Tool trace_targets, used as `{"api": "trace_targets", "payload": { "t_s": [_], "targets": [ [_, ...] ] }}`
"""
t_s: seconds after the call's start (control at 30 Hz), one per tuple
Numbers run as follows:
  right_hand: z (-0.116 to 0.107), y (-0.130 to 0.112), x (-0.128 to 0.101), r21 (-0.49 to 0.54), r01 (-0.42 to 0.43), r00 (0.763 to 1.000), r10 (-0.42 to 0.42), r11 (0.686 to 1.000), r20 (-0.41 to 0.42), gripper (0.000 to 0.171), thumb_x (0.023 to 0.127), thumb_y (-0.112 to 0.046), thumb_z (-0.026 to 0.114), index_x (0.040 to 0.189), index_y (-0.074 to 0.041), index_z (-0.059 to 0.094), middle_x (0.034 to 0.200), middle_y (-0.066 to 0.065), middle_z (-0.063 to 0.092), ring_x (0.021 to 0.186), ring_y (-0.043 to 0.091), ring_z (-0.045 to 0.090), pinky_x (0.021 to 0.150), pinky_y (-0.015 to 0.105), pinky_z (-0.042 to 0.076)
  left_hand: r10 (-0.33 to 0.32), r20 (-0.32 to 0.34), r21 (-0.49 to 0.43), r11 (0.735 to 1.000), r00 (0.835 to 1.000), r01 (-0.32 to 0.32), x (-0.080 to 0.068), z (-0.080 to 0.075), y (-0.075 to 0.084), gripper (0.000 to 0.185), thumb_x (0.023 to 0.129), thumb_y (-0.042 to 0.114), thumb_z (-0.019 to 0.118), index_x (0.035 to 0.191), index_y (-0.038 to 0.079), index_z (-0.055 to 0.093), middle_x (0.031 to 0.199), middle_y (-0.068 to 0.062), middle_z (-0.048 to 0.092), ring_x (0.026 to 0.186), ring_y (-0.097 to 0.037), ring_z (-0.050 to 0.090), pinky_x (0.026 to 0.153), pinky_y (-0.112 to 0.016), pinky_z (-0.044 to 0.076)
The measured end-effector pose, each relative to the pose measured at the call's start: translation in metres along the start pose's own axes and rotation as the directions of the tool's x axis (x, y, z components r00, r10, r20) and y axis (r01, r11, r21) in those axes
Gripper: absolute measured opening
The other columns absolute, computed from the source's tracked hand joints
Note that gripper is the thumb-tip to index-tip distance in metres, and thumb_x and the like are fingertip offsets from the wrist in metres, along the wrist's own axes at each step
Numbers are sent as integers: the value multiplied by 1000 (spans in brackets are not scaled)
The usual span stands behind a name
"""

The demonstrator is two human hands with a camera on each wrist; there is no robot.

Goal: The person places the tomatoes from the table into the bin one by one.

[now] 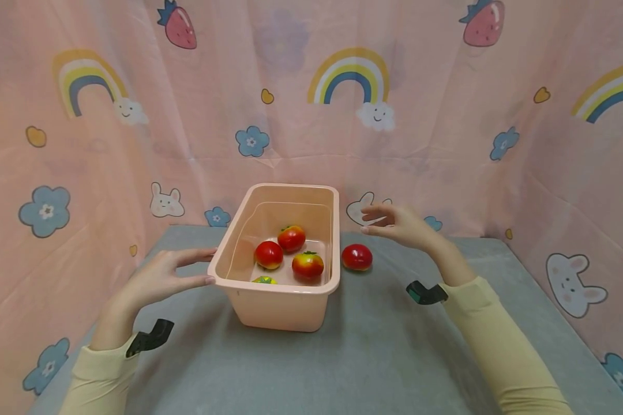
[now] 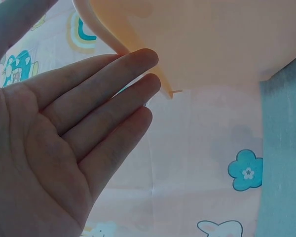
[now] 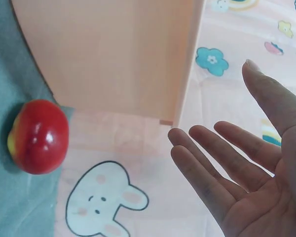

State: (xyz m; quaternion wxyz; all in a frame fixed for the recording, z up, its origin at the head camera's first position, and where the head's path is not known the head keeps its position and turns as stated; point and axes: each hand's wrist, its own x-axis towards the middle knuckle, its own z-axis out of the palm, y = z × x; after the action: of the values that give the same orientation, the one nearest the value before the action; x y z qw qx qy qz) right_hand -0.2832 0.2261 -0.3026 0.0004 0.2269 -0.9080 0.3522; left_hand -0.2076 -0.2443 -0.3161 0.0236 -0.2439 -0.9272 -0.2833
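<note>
Fingers of the left hand (image 1: 158, 278) are laid straight against the near-left rim of the pink tub (image 1: 276, 308), apparently steadying it, while the right hand (image 1: 402, 226) is held open above the lone tomato (image 1: 356, 257) just right of it.

head: high, forward-down | wrists: close, palm-side | shared: bin (image 1: 285, 300)

No readable text or labels anywhere
</note>
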Motion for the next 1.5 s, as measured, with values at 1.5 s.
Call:
{"api": "trace_targets", "payload": {
  "t_s": [1.5],
  "targets": [
    [48, 90, 9, 78, -229, 973, 225, 970, 57, 53, 86, -35, 69, 130, -8, 55, 130, 15, 57, 118, 35, 55, 91, 48, 51, -15, -3, -2, 1000, 1000, 15, -1, 0, -1, 60, 83, 51, 67, 136, 25, 54, 125, 1, 64, 121, -25, 55, 93, -56, 46]
  ]
}}
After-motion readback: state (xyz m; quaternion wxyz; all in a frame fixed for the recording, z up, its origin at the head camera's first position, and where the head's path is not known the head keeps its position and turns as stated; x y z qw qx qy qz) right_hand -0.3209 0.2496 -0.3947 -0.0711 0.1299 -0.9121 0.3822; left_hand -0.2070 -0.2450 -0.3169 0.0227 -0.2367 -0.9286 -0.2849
